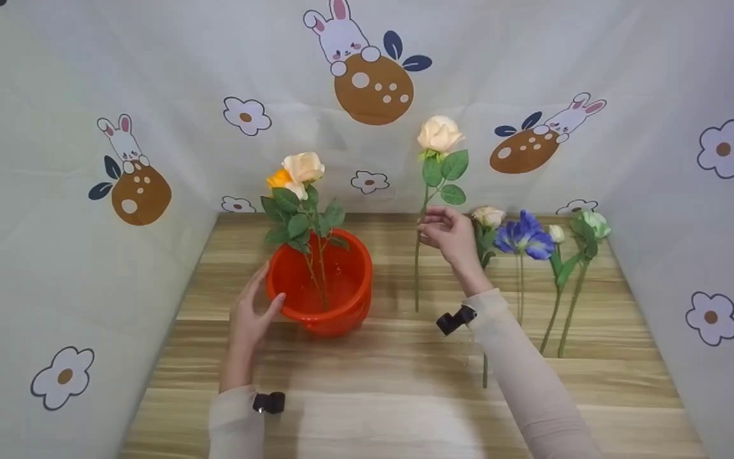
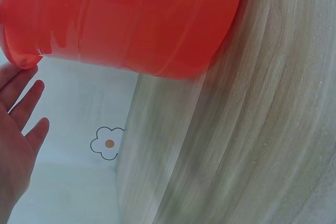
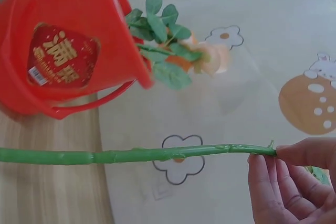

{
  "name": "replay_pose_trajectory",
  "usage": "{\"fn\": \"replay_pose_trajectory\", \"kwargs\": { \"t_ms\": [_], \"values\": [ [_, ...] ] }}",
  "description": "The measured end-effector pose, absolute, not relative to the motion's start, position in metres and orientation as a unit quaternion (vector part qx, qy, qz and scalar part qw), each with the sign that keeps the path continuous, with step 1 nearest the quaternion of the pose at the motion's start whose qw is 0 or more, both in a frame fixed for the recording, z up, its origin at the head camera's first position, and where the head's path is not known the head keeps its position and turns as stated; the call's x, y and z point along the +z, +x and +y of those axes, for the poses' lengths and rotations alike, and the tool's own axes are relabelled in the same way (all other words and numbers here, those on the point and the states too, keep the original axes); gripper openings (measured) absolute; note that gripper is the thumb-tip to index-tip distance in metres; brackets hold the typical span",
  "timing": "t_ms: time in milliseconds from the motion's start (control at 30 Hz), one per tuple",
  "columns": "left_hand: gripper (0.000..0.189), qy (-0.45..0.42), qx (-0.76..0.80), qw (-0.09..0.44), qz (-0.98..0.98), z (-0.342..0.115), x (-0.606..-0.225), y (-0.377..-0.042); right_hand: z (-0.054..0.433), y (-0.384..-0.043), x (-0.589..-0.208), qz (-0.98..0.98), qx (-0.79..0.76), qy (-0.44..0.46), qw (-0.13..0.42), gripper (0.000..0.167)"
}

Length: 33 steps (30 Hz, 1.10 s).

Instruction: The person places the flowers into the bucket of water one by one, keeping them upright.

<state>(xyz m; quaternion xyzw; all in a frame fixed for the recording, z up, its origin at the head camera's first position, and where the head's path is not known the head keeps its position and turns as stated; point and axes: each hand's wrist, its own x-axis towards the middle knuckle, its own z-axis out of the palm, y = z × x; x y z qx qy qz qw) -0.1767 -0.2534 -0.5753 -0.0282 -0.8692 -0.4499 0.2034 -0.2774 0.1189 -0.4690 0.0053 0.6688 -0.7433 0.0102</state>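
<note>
Right of centre, we see the right hand (image 1: 453, 237) pinching the upper peach rose (image 1: 431, 171), long axis near vertical, right of the red bucket (image 1: 341, 324); the left hand (image 1: 252, 317), fingers spread, is nearer the bucket.

Red bucket (image 1: 343, 324), peach rose (image 1: 440, 134), rabbit-printed pale backdrop (image 1: 195, 57)

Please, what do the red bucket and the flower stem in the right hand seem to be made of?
The red bucket: most likely glossy plastic, since its smooth wall shines. The stem: probably plastic too, slightly shiny, evenly green, with moulded-looking joints.
</note>
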Motion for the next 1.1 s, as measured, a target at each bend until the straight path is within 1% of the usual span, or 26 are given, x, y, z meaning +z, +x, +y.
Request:
{"fn": "replay_pose_trajectory", "kwargs": {
  "t_ms": [300, 433, 633, 767, 933, 1100],
  "values": [
    [0.061, -0.024, -0.45, 0.206, -0.869, -0.253, -0.575, -0.176, 0.102, -0.277, -0.443, 0.667, -0.745, -0.028, 0.002, 0.03],
    [0.061, -0.025, -0.45, 0.209, -0.868, -0.253, -0.574, -0.177, 0.091, -0.279, -0.433, 0.659, -0.751, -0.043, -0.011, 0.03],
    [0.06, -0.026, -0.457, 0.202, -0.866, -0.254, -0.576, -0.177, 0.074, -0.28, -0.419, 0.662, -0.747, -0.059, -0.019, 0.03],
    [0.061, -0.024, -0.459, 0.198, -0.866, -0.254, -0.576, -0.176, 0.063, -0.28, -0.413, 0.665, -0.743, -0.072, -0.022, 0.029],
    [0.062, -0.027, -0.459, 0.197, -0.866, -0.252, -0.574, -0.176, 0.049, -0.279, -0.409, 0.654, -0.75, -0.09, -0.042, 0.027],
    [0.065, -0.026, -0.46, 0.201, -0.864, -0.252, -0.575, -0.176, 0.031, -0.276, -0.411, 0.636, -0.765, -0.096, -0.045, 0.026]
  ]
}}
